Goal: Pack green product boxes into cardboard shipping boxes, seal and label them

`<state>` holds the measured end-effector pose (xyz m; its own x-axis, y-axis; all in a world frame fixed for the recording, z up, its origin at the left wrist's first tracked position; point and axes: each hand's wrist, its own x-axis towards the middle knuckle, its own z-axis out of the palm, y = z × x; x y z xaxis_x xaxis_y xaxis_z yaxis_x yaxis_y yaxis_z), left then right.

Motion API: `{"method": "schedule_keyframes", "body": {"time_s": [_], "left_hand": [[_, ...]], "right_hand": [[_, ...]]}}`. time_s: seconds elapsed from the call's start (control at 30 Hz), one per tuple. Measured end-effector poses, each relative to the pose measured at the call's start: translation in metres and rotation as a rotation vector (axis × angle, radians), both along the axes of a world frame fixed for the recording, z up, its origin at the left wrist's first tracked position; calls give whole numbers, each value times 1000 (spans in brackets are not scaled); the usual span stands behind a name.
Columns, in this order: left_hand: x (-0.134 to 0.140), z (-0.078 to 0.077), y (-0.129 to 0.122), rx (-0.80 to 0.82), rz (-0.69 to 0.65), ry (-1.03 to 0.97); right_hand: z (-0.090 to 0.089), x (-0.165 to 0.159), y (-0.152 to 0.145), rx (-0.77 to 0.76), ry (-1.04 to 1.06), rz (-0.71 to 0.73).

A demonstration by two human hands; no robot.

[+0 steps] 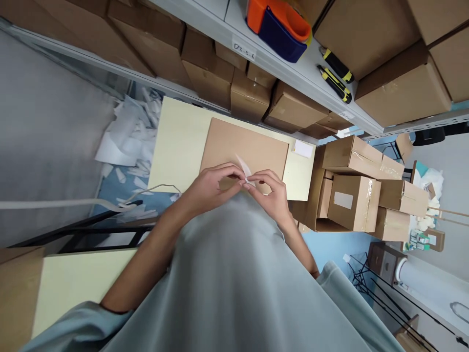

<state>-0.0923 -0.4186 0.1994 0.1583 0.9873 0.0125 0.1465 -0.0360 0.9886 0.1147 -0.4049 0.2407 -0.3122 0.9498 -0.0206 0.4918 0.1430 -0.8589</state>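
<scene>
Between the fingertips of both hands is a small thin white sheet (243, 166), pointed at its far end. Whether it is a label, paper or film I cannot tell. My left hand (216, 186) pinches it from the left, thumb against index finger. From the right, my right hand (270, 193) pinches its near end, and the two sets of fingertips almost meet. Under and beyond the hands lies a flat brown cardboard box (249, 139) on a pale yellow table (176, 142). My hands cover part of the box's near side.
A white stack of labels (303, 148) lies at the table's right end. Open and closed cartons (353, 203) stand on the right. Above, a shelf (278, 73) carries an orange and blue tape dispenser (280, 29) and two box cutters (335, 83). Paper scraps (128, 132) heap at left.
</scene>
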Motion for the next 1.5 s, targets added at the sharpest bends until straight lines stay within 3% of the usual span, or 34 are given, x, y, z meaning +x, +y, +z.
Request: {"method": "schedule_keyframes", "body": {"time_s": [0.2, 0.37, 0.53, 0.8, 1.03, 1.13, 1.27, 1.5], "left_hand": [[-13, -4, -10, 59, 17, 2], [-39, -18, -17, 30, 59, -38], [-83, -42, -25, -62, 203, -65], [-162, -95, -35, -132, 408, -119], [-226, -124, -43, -388, 673, 20], [-254, -129, -37, -508, 870, 193], [-289, -128, -11, -655, 1074, 382], [-331, -108, 45, -661, 1093, 353]], "right_hand": [[-4, -17, 0, 3, -1, -3], [-11, -34, 1, -103, 65, -89], [-22, -56, 7, -214, 129, -210], [-27, -93, 11, -224, 160, -276], [-33, -112, 13, -228, 155, -335], [-32, -117, 7, -240, 169, -357], [-28, -119, 0, -251, 182, -362], [-22, -119, -6, -232, 212, -409]]}}
